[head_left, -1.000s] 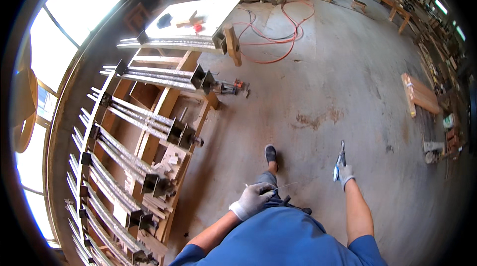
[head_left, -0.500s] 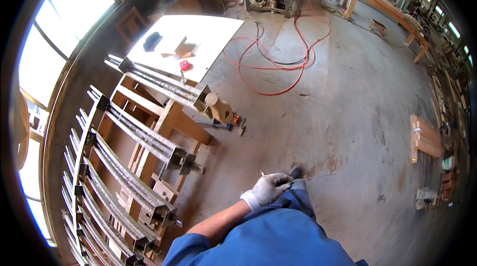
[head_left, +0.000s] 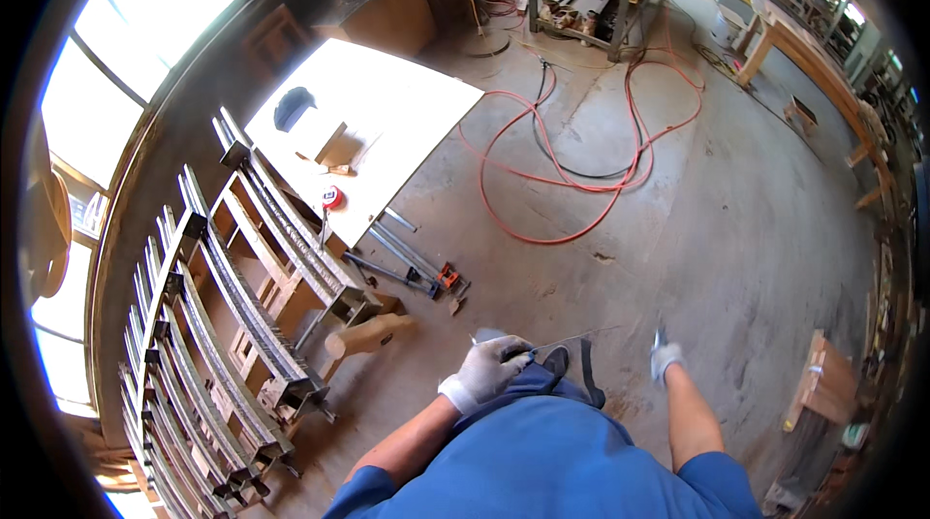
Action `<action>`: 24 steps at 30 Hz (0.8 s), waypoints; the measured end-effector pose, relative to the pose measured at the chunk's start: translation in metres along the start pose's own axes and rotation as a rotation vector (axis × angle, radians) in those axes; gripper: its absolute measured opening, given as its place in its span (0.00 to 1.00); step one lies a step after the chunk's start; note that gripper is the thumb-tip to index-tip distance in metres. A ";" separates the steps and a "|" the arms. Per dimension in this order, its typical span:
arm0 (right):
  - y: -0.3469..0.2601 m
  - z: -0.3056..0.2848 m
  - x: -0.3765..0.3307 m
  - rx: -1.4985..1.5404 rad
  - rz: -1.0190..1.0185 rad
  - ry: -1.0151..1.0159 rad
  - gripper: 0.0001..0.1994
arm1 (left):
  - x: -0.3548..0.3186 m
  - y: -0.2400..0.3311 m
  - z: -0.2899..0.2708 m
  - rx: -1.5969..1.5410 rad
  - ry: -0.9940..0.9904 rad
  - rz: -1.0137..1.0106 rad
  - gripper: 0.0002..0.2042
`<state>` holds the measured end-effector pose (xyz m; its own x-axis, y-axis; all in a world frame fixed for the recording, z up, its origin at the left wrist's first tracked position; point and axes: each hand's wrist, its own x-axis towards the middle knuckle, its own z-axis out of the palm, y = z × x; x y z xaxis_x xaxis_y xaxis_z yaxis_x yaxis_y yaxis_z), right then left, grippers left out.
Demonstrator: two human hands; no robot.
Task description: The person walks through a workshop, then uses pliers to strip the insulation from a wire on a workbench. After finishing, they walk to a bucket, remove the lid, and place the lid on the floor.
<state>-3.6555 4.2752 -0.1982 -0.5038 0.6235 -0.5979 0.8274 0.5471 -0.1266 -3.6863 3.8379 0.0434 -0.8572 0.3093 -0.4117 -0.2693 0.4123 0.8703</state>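
My left hand [head_left: 481, 374], in a white work glove, is closed in front of my waist. A thin, wire-like rod [head_left: 573, 337] sticks out of it to the right, and a small pale tip shows on its other side. My right hand [head_left: 666, 357], also gloved, is out to the right above the floor. Its fingers look closed around a slim grey-blue thing [head_left: 660, 336] that points forward; blur hides its kind. A dark strap [head_left: 589, 376] hangs by my blue clothing between the hands.
Left stands a clamp rack with long metal bars [head_left: 254, 311]. Beyond it, a white board [head_left: 407, 97] carries a red tape measure [head_left: 333, 197] and a wood block. Bar clamps [head_left: 412, 272] lie near its corner. Red hose [head_left: 542, 241] loops over the floor ahead. Wooden boards [head_left: 826, 381] lie right.
My right arm has come into view on the right. The view has shifted, so the hose and bench sit further right. The left hand still grips the thin rod.
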 end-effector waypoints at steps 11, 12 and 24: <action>-0.232 -0.079 0.187 0.204 -0.274 -0.169 0.18 | 0.213 0.020 -0.042 -0.112 0.176 0.109 0.10; -0.204 -0.083 0.207 -0.022 -0.352 -0.081 0.20 | 0.248 0.037 -0.050 -0.092 0.101 0.097 0.10; -0.305 -0.119 0.205 -0.299 0.053 -0.607 0.27 | 0.435 0.096 -0.171 -0.212 0.190 -0.010 0.10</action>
<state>-4.0406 4.3033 -0.1879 -0.1633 0.2778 -0.9467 0.6989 0.7098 0.0877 -4.1602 3.8656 -0.0055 -0.9154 0.1317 -0.3804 -0.3471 0.2203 0.9116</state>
